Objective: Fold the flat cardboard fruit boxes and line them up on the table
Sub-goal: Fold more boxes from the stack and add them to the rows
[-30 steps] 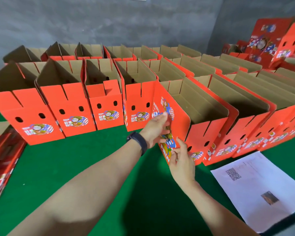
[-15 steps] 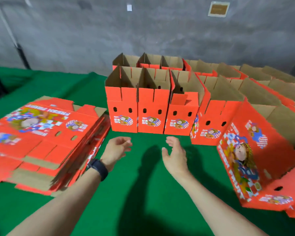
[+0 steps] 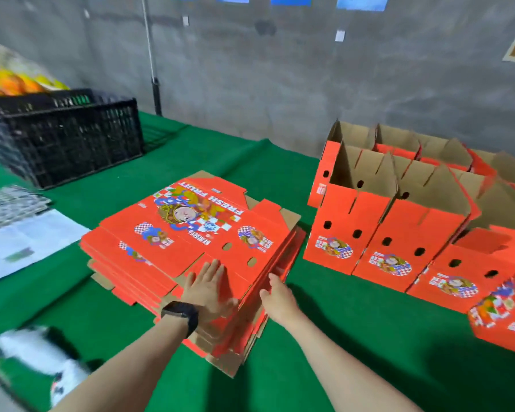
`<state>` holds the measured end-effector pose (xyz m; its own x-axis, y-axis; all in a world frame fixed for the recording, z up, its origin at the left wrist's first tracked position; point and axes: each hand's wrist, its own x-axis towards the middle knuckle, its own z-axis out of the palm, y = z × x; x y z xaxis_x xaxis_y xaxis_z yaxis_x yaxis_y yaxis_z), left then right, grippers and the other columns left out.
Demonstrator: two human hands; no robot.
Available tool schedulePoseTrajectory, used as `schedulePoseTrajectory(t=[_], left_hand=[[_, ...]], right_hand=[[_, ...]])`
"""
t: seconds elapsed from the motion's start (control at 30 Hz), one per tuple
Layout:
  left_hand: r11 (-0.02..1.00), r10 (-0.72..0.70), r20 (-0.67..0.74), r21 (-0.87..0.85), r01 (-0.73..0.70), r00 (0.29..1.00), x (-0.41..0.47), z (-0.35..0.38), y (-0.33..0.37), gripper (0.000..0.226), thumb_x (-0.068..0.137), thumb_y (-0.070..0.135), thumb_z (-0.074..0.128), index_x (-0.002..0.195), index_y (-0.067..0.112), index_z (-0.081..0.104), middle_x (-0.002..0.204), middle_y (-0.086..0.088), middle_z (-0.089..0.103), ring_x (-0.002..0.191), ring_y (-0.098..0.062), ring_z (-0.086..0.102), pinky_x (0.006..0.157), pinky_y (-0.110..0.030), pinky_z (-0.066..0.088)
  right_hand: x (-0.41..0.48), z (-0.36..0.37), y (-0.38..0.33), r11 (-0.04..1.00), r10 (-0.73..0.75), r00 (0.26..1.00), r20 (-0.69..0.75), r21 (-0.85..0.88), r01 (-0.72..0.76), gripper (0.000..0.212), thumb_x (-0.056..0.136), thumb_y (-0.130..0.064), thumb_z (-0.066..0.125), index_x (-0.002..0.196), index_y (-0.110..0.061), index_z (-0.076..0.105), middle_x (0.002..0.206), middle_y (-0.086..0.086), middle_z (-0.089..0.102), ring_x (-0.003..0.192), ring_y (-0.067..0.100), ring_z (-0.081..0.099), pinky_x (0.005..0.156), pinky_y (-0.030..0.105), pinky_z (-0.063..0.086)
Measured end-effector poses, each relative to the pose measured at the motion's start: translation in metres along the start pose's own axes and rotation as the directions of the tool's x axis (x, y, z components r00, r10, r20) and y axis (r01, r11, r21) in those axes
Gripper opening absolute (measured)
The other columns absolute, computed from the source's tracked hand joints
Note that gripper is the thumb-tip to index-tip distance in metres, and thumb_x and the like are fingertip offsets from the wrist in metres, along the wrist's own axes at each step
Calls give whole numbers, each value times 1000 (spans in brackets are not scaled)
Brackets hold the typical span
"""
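A stack of flat red fruit boxes (image 3: 191, 233) lies on the green table (image 3: 339, 337) in the middle of the view. My left hand (image 3: 205, 285), a black watch on its wrist, rests flat with straight fingers on the near part of the top sheet. My right hand (image 3: 277, 295) touches the stack's right edge, fingertips at the side of the sheets; whether it grips one is unclear. To the right stand rows of folded red boxes (image 3: 369, 233), open at the top.
A black plastic crate (image 3: 63, 138) stands at the back left, with orange fruit behind it. White papers (image 3: 21, 242) lie left of the stack. A blurred white object (image 3: 42, 361) is at the bottom left. A grey wall runs behind the table.
The view has swung left from the folded rows to the flat stack. Both hands, empty in the air half a second ago, have come down onto the stack.
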<state>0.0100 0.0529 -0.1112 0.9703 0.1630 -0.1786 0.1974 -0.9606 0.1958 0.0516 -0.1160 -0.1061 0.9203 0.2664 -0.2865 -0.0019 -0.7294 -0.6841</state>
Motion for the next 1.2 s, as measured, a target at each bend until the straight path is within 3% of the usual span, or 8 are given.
schedulePoseTrajectory(t=[0.13, 0.2, 0.4, 0.6, 0.67, 0.77, 1.0, 1.2], left_hand=[[994, 72, -64, 84, -67, 995, -1, 5, -6, 95, 80, 76, 40, 153, 22, 9, 157, -2, 15, 142, -25, 16, 116, -44, 15], [985, 101, -78, 151, -88, 992, -7, 9, -5, 100, 75, 83, 30, 152, 22, 11, 150, -2, 23, 134, -26, 24, 112, -43, 21], [990, 133, -174, 69, -123, 976, -28, 24, -12, 125, 49, 94, -16, 152, 28, 9, 149, 3, 22, 133, -24, 22, 113, -45, 16], [958, 196, -368, -126, -258, 909, -52, 24, -9, 88, 81, 78, 28, 133, 12, 55, 120, -10, 57, 111, -30, 54, 90, -53, 48], [943, 198, -442, -157, -292, 875, -59, 20, -4, 84, 82, 75, 34, 131, 10, 57, 120, -10, 57, 113, -25, 48, 90, -51, 47], [897, 107, -532, -312, -312, 840, -61, 5, 5, 82, 85, 73, 32, 128, 9, 57, 121, -7, 54, 110, -17, 46, 92, -42, 42], [737, -78, -650, -548, -395, 756, -47, -75, 49, 60, 85, 39, 54, 133, 3, 49, 136, -12, 45, 129, -26, 41, 108, -26, 26], [569, 107, -743, -499, -654, 660, -85, -137, 173, 103, 68, 72, 50, 150, 16, 21, 148, 9, 14, 138, 2, 5, 111, -12, 3]], right_hand=[[30, 2, -6, 982, 138, 990, 23, 130, -140, 56, 101, -24, 42, 150, -6, 22, 155, 11, 29, 142, 26, 29, 113, 35, 25], [41, 5, -12, 948, 200, 980, -16, 257, -189, 46, 101, -23, 44, 141, -1, 38, 147, 15, 42, 134, 28, 40, 108, 34, 33], [53, 26, -32, 854, 350, 904, -245, 480, -200, 42, 92, -26, 58, 125, 0, 54, 132, 18, 51, 122, 33, 50, 103, 43, 42], [52, 13, -41, 694, 427, 824, -373, 720, -34, 36, 83, -27, 72, 104, 1, 61, 112, 20, 62, 101, 33, 61, 90, 45, 51], [45, 5, -52, 613, 382, 842, -381, 787, 78, 19, 84, -17, 71, 94, -8, 58, 104, 17, 64, 91, 31, 64, 84, 46, 54], [32, -18, -68, 679, 183, 858, -480, 693, 243, 10, 88, -11, 67, 95, -12, 60, 93, 5, 66, 90, 27, 64, 84, 43, 54], [-34, -92, -60, 534, -189, 737, -649, 562, 632, 25, 90, 1, 60, 98, -22, 64, 89, -13, 71, 84, 5, 62, 79, 26, 50], [-102, -128, -31, 444, -285, 627, -725, 479, 757, 16, 86, -15, 61, 95, -28, 65, 86, -6, 69, 74, 10, 59, 66, 28, 51]])
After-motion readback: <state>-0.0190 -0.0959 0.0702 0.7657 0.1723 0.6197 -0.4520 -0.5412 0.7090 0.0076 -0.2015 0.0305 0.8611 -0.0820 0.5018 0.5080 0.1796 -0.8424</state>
